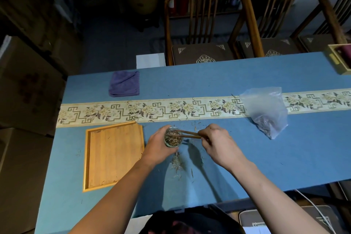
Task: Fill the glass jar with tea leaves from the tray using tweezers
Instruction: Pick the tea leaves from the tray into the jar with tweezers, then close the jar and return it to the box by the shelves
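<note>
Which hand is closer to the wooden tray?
Left. The left hand, holding the glass jar, is just beside the wooden tray; the right hand is beyond the jar.

Cloth: folded purple cloth [124, 83], 11 o'clock
Bag: clear plastic bag [266, 110], 2 o'clock
Runner: floral table runner [133, 110], across centre
Chairs: wooden chairs [203, 24], 12 o'clock

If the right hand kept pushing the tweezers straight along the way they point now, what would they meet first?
The right hand aims the tweezers leftward, tips already at the mouth of the glass jar. Going on, they would probably meet the tea leaves inside, then the jar's far wall, where the left hand grips it. Depth is uncertain.
</note>
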